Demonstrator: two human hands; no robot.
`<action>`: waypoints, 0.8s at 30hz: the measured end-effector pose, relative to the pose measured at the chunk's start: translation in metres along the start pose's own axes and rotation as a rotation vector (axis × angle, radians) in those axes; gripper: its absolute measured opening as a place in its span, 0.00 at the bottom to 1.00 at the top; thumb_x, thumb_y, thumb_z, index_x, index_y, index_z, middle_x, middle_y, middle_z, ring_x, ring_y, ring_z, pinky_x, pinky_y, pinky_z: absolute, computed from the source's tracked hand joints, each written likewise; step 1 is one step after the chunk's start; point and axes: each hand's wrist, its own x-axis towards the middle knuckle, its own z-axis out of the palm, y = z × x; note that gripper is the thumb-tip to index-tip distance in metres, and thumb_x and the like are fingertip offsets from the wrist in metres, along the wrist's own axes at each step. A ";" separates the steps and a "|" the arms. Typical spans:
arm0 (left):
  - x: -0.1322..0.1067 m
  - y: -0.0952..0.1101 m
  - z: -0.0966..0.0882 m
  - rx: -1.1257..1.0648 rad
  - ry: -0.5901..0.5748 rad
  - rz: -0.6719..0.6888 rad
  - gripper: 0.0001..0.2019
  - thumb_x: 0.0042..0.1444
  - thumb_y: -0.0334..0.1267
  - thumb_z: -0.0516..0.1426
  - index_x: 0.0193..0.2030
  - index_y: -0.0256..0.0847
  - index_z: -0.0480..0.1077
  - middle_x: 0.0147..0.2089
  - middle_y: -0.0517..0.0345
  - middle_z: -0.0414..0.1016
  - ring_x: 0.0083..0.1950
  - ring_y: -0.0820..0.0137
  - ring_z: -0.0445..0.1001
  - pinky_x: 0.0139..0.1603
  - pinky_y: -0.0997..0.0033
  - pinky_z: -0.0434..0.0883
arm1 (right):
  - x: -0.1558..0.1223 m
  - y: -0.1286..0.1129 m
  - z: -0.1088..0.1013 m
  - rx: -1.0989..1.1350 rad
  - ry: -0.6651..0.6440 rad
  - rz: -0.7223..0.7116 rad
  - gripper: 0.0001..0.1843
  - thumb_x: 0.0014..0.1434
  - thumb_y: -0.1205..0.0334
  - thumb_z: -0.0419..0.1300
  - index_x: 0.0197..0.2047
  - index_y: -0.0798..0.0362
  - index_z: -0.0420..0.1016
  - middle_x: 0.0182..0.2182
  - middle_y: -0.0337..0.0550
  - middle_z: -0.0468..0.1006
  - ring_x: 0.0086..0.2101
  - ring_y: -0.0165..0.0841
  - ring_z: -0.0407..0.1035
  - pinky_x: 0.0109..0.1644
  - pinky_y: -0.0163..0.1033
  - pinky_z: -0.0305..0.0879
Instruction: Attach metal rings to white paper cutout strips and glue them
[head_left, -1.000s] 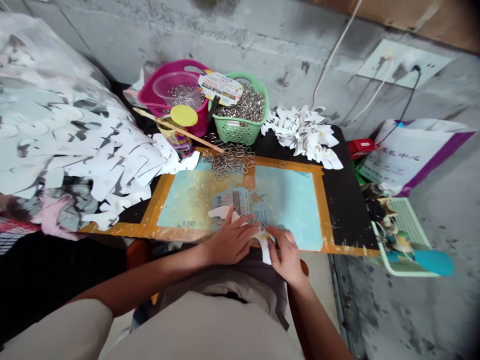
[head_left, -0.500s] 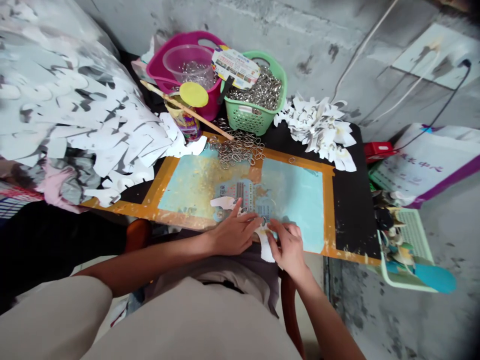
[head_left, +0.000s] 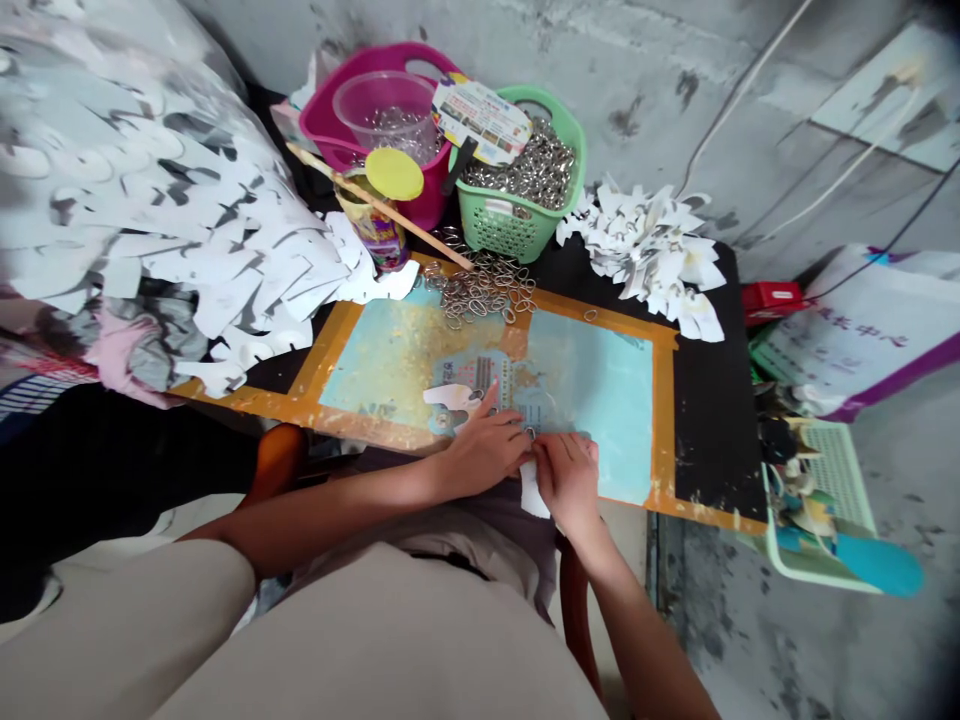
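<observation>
A white cut-out piece (head_left: 534,496), apparently thin sheet material, hangs over the table's near edge between my hands. At its upper end a small metal ring (head_left: 530,433) shows beside my fingertips. My left hand (head_left: 486,452) is closed at the piece's left side, its index finger stretched forward over the table. My right hand (head_left: 568,478) pinches the top of the piece by the ring, with its fingers bent and drawn together. Both hands cover much of the piece. Another white cut-out (head_left: 445,396) lies flat just beyond my left hand.
Loose metal rings (head_left: 487,288) lie at mid-table. Behind them stand a green basket (head_left: 510,228) of metal parts, a magenta basket (head_left: 431,195) and a can (head_left: 380,240) with a stick across it. White cut-outs heap at left (head_left: 247,240) and back right (head_left: 637,250).
My right fingers have closed in over the upper part of the white cut-out, hiding more of it. My left hand has shifted slightly right. The whole view has tilted a little.
</observation>
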 end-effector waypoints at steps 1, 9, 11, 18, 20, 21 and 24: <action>0.000 0.000 0.000 0.014 0.007 0.010 0.11 0.66 0.35 0.54 0.32 0.39 0.72 0.30 0.57 0.75 0.47 0.62 0.74 0.71 0.39 0.47 | 0.000 0.001 0.000 0.022 -0.002 0.007 0.10 0.68 0.66 0.51 0.38 0.53 0.73 0.31 0.43 0.76 0.36 0.37 0.67 0.43 0.44 0.53; 0.001 -0.009 0.001 0.039 -0.034 0.149 0.13 0.66 0.27 0.47 0.37 0.37 0.72 0.35 0.53 0.76 0.47 0.63 0.75 0.70 0.39 0.51 | -0.004 0.006 -0.012 0.158 -0.065 -0.027 0.07 0.66 0.64 0.55 0.43 0.52 0.74 0.34 0.44 0.77 0.40 0.39 0.67 0.46 0.44 0.54; 0.002 -0.013 -0.001 0.049 -0.057 0.186 0.13 0.66 0.28 0.47 0.38 0.36 0.72 0.36 0.52 0.77 0.48 0.63 0.75 0.70 0.40 0.52 | -0.004 0.006 -0.012 0.120 -0.063 -0.036 0.08 0.66 0.64 0.54 0.40 0.52 0.75 0.32 0.43 0.76 0.39 0.39 0.66 0.46 0.44 0.54; 0.009 -0.021 -0.015 -0.036 -0.114 0.229 0.12 0.69 0.33 0.46 0.44 0.35 0.70 0.40 0.50 0.78 0.53 0.64 0.74 0.71 0.46 0.52 | -0.004 0.013 -0.010 0.082 -0.110 -0.079 0.12 0.69 0.65 0.49 0.39 0.52 0.74 0.33 0.44 0.75 0.39 0.37 0.65 0.47 0.45 0.51; 0.010 -0.020 -0.015 -0.083 -0.105 0.197 0.13 0.66 0.42 0.52 0.48 0.34 0.70 0.42 0.49 0.78 0.53 0.62 0.74 0.71 0.46 0.52 | -0.004 0.013 -0.010 0.075 -0.111 -0.075 0.12 0.70 0.65 0.49 0.39 0.53 0.74 0.33 0.44 0.75 0.39 0.38 0.65 0.48 0.45 0.51; 0.010 -0.019 -0.014 -0.087 -0.100 0.187 0.15 0.64 0.45 0.54 0.48 0.34 0.70 0.42 0.49 0.78 0.52 0.61 0.74 0.71 0.45 0.52 | -0.004 0.013 -0.010 0.069 -0.110 -0.071 0.12 0.70 0.64 0.49 0.39 0.53 0.74 0.33 0.44 0.75 0.40 0.38 0.65 0.48 0.45 0.51; 0.009 -0.015 -0.009 -0.013 -0.085 0.187 0.08 0.65 0.38 0.53 0.39 0.37 0.71 0.37 0.52 0.76 0.48 0.62 0.74 0.70 0.42 0.52 | -0.004 0.011 -0.010 0.047 -0.111 -0.069 0.14 0.70 0.64 0.49 0.39 0.53 0.74 0.32 0.44 0.75 0.39 0.38 0.65 0.47 0.45 0.51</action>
